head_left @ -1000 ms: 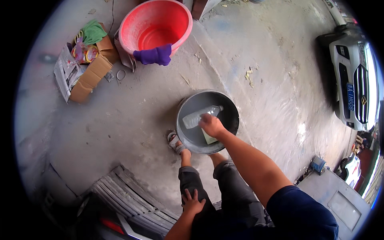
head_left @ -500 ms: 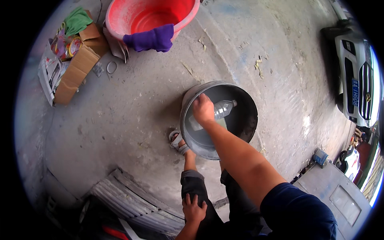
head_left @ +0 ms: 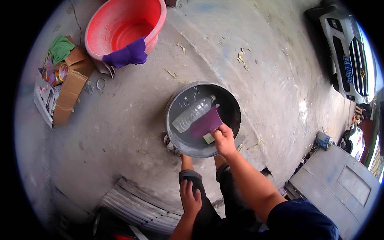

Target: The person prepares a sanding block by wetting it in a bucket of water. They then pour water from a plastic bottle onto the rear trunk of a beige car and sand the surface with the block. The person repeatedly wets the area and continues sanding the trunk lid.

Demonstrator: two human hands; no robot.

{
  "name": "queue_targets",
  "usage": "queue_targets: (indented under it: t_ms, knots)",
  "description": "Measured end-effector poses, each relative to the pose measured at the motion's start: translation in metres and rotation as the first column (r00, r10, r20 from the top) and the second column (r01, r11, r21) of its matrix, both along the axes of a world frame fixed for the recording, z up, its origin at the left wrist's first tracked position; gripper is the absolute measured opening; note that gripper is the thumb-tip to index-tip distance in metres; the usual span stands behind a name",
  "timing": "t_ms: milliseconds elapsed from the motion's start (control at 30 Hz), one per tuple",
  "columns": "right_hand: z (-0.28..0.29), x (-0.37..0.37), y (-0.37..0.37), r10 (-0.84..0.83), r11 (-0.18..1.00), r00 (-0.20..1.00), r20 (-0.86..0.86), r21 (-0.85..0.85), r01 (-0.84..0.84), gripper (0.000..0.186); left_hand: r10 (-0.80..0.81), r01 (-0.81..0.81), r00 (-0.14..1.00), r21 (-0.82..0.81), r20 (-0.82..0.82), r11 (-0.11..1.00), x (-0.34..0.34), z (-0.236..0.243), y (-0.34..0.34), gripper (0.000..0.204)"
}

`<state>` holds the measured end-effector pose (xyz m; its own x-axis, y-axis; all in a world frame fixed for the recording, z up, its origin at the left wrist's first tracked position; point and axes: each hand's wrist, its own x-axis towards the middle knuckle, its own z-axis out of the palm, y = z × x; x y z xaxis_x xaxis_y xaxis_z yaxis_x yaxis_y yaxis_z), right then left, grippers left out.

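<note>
A dark round tub (head_left: 173, 100) with grey water in it stands in front of my feet. My right hand (head_left: 225, 141) is over its near right side, closed on a curved purple sheet of sandpaper (head_left: 207, 123), whose lower end hangs into the tub. A clear plastic bottle (head_left: 192, 115) lies slanted in the water just left of the sheet. Under my fingers, a small pale yellowish block (head_left: 209, 138) partly shows. My left hand (head_left: 191, 200) rests open on my left knee, with its fingers stretched out and nothing in it.
A pink basin (head_left: 98, 34) with a purple cloth (head_left: 127, 54) over its rim stands far left. Beside it is a torn cardboard box (head_left: 70, 94) of litter. A white car (head_left: 350, 56) is at right. Nearer lie a grey door panel (head_left: 320, 172) and a blue can (head_left: 323, 140).
My right hand has come up from the tub's left inner wall to its near right side, and the purple sandpaper now shows in it. The bottle has shifted left; my view has moved.
</note>
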<state>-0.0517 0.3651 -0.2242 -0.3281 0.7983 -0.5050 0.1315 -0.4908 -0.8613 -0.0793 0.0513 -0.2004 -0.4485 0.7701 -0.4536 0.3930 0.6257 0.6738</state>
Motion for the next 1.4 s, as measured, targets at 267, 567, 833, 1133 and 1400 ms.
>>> queue_targets:
  t_ms: [267, 567, 833, 1133, 1400]
  knots:
    - [0.060, -0.004, -0.030, 0.500, 0.522, 0.741, 0.450, 0.526, -0.671, 0.014, 0.321, -0.649, -0.197, -0.369, 0.926, 0.665, -0.105, 0.005, 0.210, 0.062]
    - [0.019, 0.048, -0.030, 0.221, 0.975, 0.915, 0.338, -0.073, -0.208, 0.041, 0.519, -0.595, -0.028, -0.431, 0.854, 0.678, -0.110, 0.006, 0.207, 0.049]
    - [-0.061, 0.059, -0.011, 0.011, 0.945, 0.944, 0.329, -0.311, 0.097, 0.041, 0.627, -0.658, 0.243, -0.349, 0.740, 0.667, -0.101, -0.009, 0.202, 0.040]
    - [-0.269, 0.099, 0.021, 0.561, 0.824, 0.503, 0.657, -0.498, -0.269, 0.052, 0.629, -0.572, 0.576, -0.291, 0.522, 0.767, -0.068, -0.068, 0.164, 0.033]
    - [-0.302, 0.040, 0.006, 0.591, 0.802, 0.376, 0.714, -0.568, -0.183, 0.049, 0.468, -0.397, 0.850, -0.289, 0.241, 0.871, -0.057, -0.069, 0.161, 0.036]
